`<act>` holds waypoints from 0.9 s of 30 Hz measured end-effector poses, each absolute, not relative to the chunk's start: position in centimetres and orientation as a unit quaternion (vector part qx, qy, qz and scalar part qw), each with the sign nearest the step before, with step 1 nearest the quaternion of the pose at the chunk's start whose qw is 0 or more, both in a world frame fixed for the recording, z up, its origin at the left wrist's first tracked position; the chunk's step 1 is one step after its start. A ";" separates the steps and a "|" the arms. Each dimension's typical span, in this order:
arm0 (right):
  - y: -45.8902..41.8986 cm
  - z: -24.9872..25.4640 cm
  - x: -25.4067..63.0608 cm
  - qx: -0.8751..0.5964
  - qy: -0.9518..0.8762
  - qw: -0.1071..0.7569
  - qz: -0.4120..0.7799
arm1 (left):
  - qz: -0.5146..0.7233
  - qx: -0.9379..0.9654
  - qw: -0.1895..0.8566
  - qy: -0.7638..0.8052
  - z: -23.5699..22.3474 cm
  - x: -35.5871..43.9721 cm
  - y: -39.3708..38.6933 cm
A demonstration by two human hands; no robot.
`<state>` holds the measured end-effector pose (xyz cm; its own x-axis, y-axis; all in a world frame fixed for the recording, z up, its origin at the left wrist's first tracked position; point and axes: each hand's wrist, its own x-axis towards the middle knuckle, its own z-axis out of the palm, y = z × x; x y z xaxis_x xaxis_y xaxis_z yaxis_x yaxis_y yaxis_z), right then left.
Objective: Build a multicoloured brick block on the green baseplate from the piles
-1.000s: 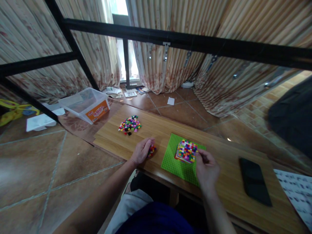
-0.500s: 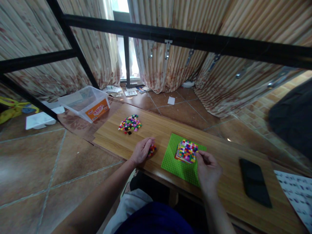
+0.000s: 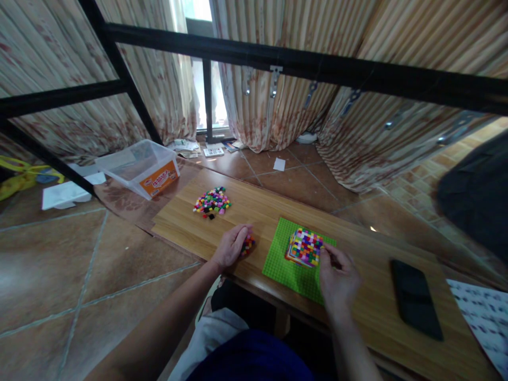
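Note:
A square block of many-coloured small toy bricks (image 3: 305, 246) stands on a green studded baseplate (image 3: 279, 257). At the block's right edge, my right hand (image 3: 339, 272) has thumb and finger pinched together on what looks like a small toy brick, mostly hidden by the fingertips. My left hand (image 3: 232, 246) rests on the table left of the baseplate, its fingers held out and curved beside a small heap of bricks (image 3: 248, 245). Part of that heap is hidden behind the hand.
Farther left on the wooden table (image 3: 257, 206) lies a larger pile of loose bricks (image 3: 212, 201). A black phone-like slab (image 3: 415, 298) lies at the right, near a printed sheet (image 3: 482, 312). A clear plastic bin (image 3: 138, 164) stands beyond the left end. Black metal bars (image 3: 254, 50) cross ahead.
My right hand has shifted very slightly left at the block's right edge, its fingers still pinched. My left hand stays by the small heap.

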<state>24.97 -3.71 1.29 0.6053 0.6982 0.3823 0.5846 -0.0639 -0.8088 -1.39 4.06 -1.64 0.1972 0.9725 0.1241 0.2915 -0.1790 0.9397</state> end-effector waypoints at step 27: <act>-2.5 0.7 25.7 -0.694 -0.262 0.637 0.211 | 0.408 0.665 0.403 0.479 -1.7 -1.4 4.1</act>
